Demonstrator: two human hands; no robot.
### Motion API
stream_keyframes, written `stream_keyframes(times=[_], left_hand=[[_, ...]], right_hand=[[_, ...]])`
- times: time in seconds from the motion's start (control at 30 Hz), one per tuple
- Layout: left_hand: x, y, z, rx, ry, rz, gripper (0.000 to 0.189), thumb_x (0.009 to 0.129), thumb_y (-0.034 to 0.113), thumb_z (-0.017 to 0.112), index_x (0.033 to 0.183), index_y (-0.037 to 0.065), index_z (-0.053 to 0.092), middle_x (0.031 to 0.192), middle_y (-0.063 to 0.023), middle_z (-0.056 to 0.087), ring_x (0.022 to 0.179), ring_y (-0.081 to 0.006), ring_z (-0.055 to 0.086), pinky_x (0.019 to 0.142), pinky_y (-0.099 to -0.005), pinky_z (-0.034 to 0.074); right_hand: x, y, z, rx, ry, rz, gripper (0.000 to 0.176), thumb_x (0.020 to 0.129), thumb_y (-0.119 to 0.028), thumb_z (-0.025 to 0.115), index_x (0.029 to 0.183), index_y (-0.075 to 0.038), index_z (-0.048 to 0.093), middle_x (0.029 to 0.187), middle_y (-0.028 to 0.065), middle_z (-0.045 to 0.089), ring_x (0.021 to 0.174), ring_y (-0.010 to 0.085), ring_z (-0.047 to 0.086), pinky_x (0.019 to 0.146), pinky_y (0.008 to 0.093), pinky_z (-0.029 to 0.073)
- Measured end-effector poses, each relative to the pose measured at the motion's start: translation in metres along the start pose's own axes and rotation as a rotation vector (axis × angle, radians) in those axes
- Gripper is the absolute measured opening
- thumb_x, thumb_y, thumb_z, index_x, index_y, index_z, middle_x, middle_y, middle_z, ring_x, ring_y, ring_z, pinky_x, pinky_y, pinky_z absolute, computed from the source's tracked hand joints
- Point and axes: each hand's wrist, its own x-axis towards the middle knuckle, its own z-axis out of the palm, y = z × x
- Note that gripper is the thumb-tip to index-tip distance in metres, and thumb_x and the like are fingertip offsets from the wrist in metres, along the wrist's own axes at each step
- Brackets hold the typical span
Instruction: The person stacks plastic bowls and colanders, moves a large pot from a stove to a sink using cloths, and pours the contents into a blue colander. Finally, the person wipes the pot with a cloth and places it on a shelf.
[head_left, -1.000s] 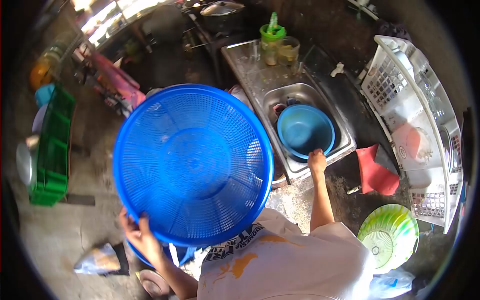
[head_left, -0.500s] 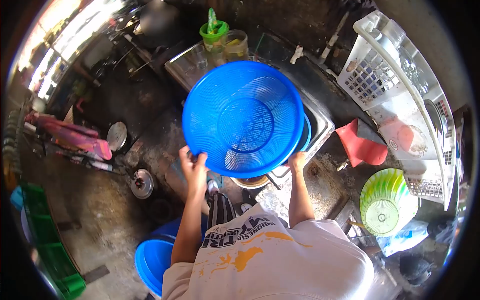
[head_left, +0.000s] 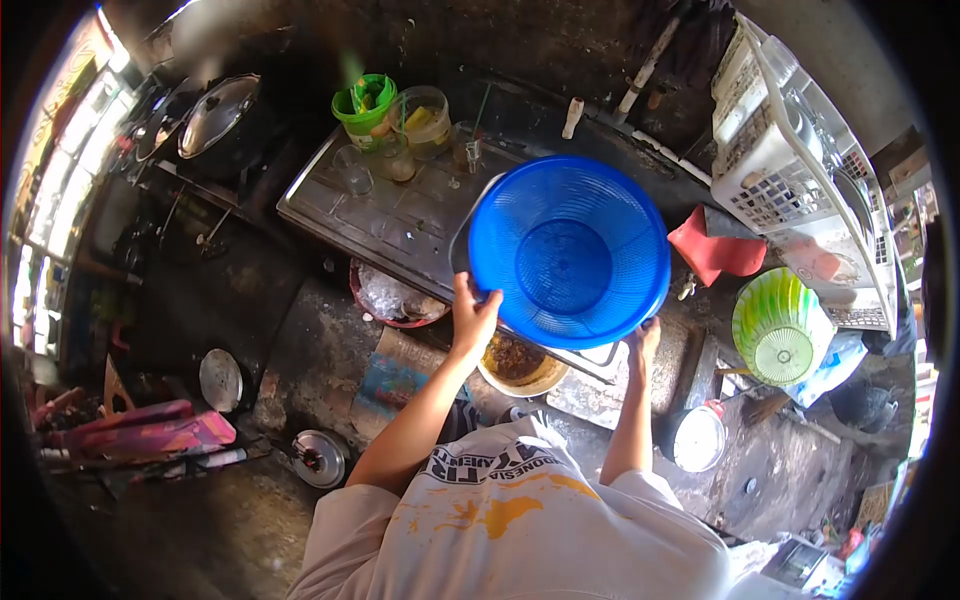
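Note:
A round blue plastic colander (head_left: 565, 265) with perforated sides is held between my two hands, its open top facing me. My left hand (head_left: 473, 318) grips the rim at the lower left, thumb on the near side. At the lower right, my right hand (head_left: 646, 338) clasps the rim, with its fingers partly hidden behind it. The colander is over the right part of the metal sink (head_left: 400, 215) and covers most of the basin. Nothing shows inside the colander.
A green bucket (head_left: 364, 112), a clear tub (head_left: 428, 122) and several glasses stand on the drainboard. To the right are a red plastic piece (head_left: 712, 247), a green-white basket (head_left: 783, 326) and a white dish rack (head_left: 770, 190). Below the sink sits a bowl of brown matter (head_left: 520, 365).
The view has turned, and more of the drainboard shows. Both hands still hold the colander, which now appears farther right and slightly lower. The blue tub at lower left is out of sight.

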Motion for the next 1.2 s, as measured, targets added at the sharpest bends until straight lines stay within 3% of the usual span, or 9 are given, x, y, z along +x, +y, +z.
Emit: stream_keyframes(times=[0.23,0.3,0.43,0.63,0.83,0.97,1.03,1.1,1.2], left_hand=[[0.026,0.023,-0.012,0.168,-0.171,0.035,0.042,0.079,0.006,0.062,0.111,0.002,0.035,0.096,-0.0110,0.053,0.079,-0.0127,0.054,0.059,-0.0257,0.048],[0.034,0.031,-0.033,0.529,-0.080,0.074,0.047,0.077,0.012,0.064,0.114,0.002,0.036,0.099,-0.0117,0.053,0.090,-0.0148,0.053,0.065,-0.0290,0.049],[0.040,0.043,-0.094,-0.297,-0.134,-0.692,0.034,0.072,0.011,0.061,0.104,0.007,0.050,0.104,-0.0066,0.053,0.091,-0.0187,0.053,0.077,-0.0359,0.045],[0.006,0.069,-0.206,-0.257,0.157,-0.347,0.021,0.064,-0.001,0.050,0.085,0.001,0.054,0.084,-0.0067,0.055,0.081,-0.0202,0.056,0.076,-0.0354,0.046],[-0.048,0.070,-0.297,-0.219,0.410,-0.311,0.028,0.063,-0.002,0.050,0.091,-0.001,0.053,0.087,-0.0064,0.055,0.083,-0.0204,0.056,0.076,-0.0341,0.047],[-0.068,0.075,-0.277,-0.305,0.588,-0.253,0.029,0.062,0.001,0.053,0.091,-0.002,0.053,0.086,-0.0054,0.054,0.081,-0.0196,0.055,0.075,-0.0319,0.046],[-0.073,0.084,-0.254,-0.295,0.653,-0.239,0.033,0.062,0.002,0.054,0.094,-0.003,0.053,0.088,-0.0062,0.054,0.082,-0.0200,0.056,0.073,-0.0319,0.047],[-0.073,0.082,-0.249,-0.289,0.690,-0.229,0.036,0.061,0.003,0.054,0.097,-0.003,0.052,0.090,-0.0068,0.054,0.082,-0.0206,0.057,0.071,-0.0319,0.049],[-0.071,0.084,-0.242,-0.285,0.729,-0.208,0.040,0.061,0.003,0.053,0.100,-0.003,0.052,0.092,-0.0078,0.055,0.081,-0.0217,0.058,0.065,-0.0319,0.052]], right_hand=[[-0.078,-0.062,-0.018,0.364,-0.265,-0.155,0.052,0.081,-0.027,0.062,0.119,-0.002,0.038,0.088,0.0104,0.059,0.066,0.0190,0.060,0.053,0.0297,0.050],[-0.099,-0.072,-0.002,0.545,-0.317,-0.128,0.067,0.077,-0.031,0.067,0.126,-0.001,0.033,0.108,0.0122,0.053,0.088,0.0181,0.058,0.063,0.0295,0.053],[-0.116,-0.092,0.051,0.458,-0.368,-0.153,0.043,0.079,-0.013,0.063,0.116,-0.001,0.044,0.100,0.0080,0.058,0.088,0.0164,0.057,0.077,0.0302,0.049],[-0.151,-0.168,0.114,0.322,-0.972,-0.017,0.054,0.082,0.004,0.047,0.133,-0.004,0.030,0.124,0.0153,0.046,0.113,0.0211,0.047,0.095,0.0341,0.040],[-0.124,-0.159,0.165,0.424,-1.441,0.341,0.037,0.092,-0.013,0.045,0.126,0.001,0.039,0.119,0.0153,0.049,0.096,0.0213,0.057,0.084,0.0325,0.049],[-0.020,-0.020,0.230,-0.088,-0.787,-0.273,0.020,0.087,-0.010,0.046,0.099,0.000,0.059,0.081,0.0104,0.064,0.067,0.0176,0.061,0.060,0.0289,0.051],[0.023,0.014,0.255,-0.046,-0.695,0.103,0.022,0.088,-0.016,0.047,0.096,-0.002,0.061,0.074,0.0084,0.063,0.059,0.0158,0.059,0.054,0.0287,0.050],[0.076,0.093,0.302,-0.363,-0.584,-0.267,0.024,0.089,-0.021,0.046,0.098,-0.003,0.061,0.074,0.0079,0.063,0.060,0.0132,0.059,0.053,0.0284,0.048],[0.089,0.045,0.314,-0.430,-0.402,-0.306,0.027,0.088,-0.029,0.045,0.094,-0.008,0.062,0.081,0.0163,0.063,0.070,0.0295,0.062,0.063,0.0395,0.048]])
